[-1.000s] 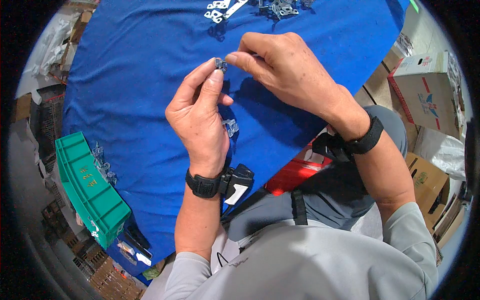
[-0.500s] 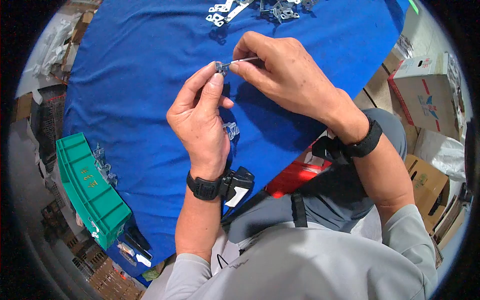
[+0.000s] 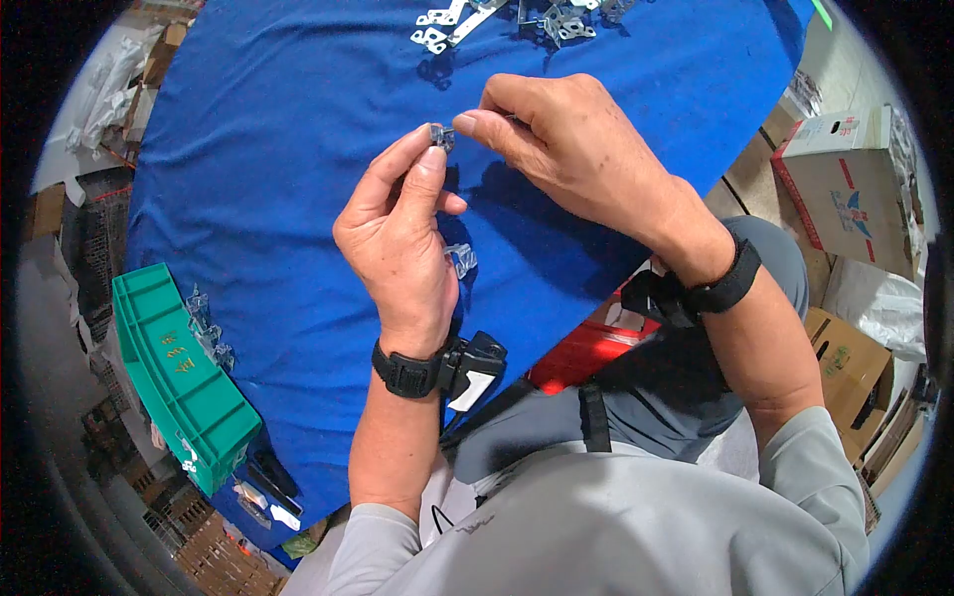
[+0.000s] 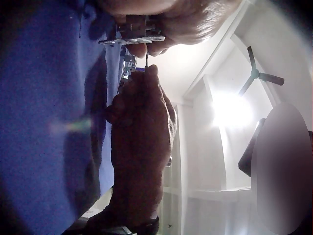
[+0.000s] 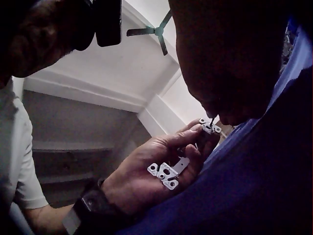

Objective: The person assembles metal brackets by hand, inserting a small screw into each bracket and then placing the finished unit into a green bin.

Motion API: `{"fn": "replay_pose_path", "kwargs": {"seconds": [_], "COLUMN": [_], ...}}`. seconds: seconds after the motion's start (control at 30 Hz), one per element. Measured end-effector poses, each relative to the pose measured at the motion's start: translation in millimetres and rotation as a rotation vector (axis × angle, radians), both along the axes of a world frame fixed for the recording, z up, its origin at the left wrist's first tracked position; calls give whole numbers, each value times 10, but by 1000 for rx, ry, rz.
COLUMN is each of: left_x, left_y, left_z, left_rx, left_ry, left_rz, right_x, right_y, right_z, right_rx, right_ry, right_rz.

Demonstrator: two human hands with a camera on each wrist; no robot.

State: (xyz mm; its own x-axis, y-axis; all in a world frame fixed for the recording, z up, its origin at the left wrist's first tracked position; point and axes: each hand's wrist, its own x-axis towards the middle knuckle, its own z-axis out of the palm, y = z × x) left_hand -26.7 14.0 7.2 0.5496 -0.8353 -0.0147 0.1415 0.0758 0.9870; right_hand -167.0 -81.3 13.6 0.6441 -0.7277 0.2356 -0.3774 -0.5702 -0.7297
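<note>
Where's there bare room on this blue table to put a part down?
Widest bare patch: the blue cloth between the green bin and the left hand. Also bare right of the right hand. Crowded at the far edge, where metal brackets lie.

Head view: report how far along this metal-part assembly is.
Done: maybe the metal pieces beside the green plastic crate; cannot tell. In hand: the left hand pinches a small grey metal bracket while the right hand pinches a thin pin at it; a second flat bracket sits in the left palm. Left: the heap of loose brackets at the far edge of the blue cloth.
</note>
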Motion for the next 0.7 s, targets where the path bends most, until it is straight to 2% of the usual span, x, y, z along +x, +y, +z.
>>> {"fn": "replay_pose_path", "kwargs": {"seconds": [0.07,0.7], "left_x": [-2,1], "left_y": [-5,-3], "left_z": [2,24], "left_rx": [2,-9], "left_ry": [-3,11], "left_rz": [4,7], "right_x": [19,54], "right_y": [15,41], "right_z": [-54,-75], "right_rx": [-63,-101], "right_ry": [-181,-326], "right_rz": [-17,20]}}
